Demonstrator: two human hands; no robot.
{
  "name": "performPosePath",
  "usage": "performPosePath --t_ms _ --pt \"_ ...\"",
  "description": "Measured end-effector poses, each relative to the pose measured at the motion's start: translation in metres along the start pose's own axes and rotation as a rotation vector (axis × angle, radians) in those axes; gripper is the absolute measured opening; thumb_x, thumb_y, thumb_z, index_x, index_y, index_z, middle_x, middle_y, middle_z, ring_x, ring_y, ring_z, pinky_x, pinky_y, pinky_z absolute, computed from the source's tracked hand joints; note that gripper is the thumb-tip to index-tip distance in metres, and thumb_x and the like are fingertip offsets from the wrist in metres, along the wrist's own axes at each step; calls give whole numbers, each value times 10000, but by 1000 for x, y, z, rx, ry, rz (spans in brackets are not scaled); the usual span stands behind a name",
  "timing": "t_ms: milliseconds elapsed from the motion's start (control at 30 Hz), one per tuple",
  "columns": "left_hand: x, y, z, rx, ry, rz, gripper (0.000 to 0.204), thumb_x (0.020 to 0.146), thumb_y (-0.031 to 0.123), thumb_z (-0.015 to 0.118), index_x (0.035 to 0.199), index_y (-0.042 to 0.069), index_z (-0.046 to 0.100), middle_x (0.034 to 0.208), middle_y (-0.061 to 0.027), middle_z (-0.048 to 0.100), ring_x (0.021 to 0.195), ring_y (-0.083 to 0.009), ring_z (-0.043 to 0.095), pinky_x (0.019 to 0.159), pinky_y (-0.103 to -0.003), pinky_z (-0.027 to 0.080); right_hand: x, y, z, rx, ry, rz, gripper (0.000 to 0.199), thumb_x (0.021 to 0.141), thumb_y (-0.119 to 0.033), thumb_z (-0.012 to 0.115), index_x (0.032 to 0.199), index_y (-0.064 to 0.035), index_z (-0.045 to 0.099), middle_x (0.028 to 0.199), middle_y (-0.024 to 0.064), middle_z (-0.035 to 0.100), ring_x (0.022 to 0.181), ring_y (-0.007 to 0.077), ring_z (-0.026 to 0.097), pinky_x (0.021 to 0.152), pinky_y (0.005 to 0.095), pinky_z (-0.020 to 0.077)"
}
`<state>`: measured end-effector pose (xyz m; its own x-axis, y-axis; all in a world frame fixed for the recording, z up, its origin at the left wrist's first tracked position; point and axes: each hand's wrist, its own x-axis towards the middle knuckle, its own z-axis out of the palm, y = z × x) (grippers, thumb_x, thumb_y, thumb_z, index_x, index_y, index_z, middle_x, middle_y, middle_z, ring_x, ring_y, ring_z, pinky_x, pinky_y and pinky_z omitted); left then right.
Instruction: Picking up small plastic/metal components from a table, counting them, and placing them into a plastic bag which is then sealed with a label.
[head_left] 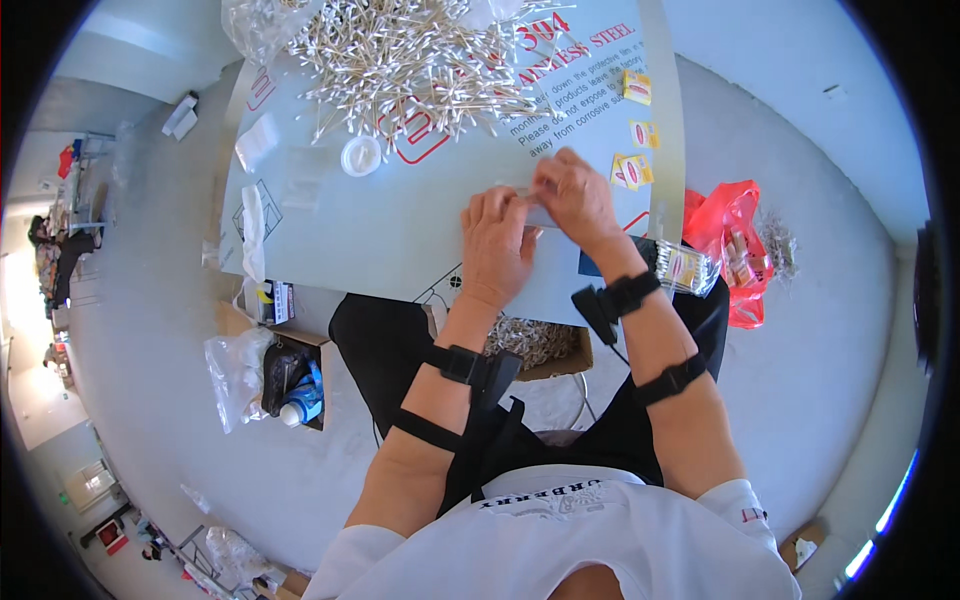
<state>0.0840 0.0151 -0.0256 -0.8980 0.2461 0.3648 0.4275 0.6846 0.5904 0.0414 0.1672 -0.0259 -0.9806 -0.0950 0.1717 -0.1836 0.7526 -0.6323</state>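
Near the middle of the table's front part, my two hands work close together on a small clear plastic bag [538, 213]. My left hand [493, 242] has its fingers curled over the bag's left side. At its right side my right hand [579, 198] pinches the film, thumb and fingertips together. The bag's contents are hidden by my fingers. A big loose heap of cotton swabs [395, 65] covers the far part of the table. Right of my right hand lie several small yellow cards [632, 171]. A filled pack of cotton swabs [684, 267] rests by the table's front right corner.
On the table's left are a round white tub [361, 156], a white stack [258, 143] and a white strip [253, 235]. Below the front edge stands a box of swabs [540, 343]. A red plastic bag [735, 225] is at right, an open carton [318, 352] at left.
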Motion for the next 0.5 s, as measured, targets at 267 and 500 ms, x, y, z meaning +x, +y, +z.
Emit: performPosePath --t_ms 267,500 --pt "2 4 0 54 0 -6 353 703 127 733 1022 63 594 1089 -89 549 1079 -320 488 923 -434 366 46 8 -5 1 370 63 238 763 -196 739 907 -27 652 985 134 591 857 285 617 732 404 502" --pt "3 5 -1 49 17 2 305 704 114 727 974 64 594 1067 -84 556 1052 -314 495 890 -431 371 76 12 -8 -223 12 199 227 761 -195 706 907 -30 649 1085 162 567 1035 364 558 912 435 467"
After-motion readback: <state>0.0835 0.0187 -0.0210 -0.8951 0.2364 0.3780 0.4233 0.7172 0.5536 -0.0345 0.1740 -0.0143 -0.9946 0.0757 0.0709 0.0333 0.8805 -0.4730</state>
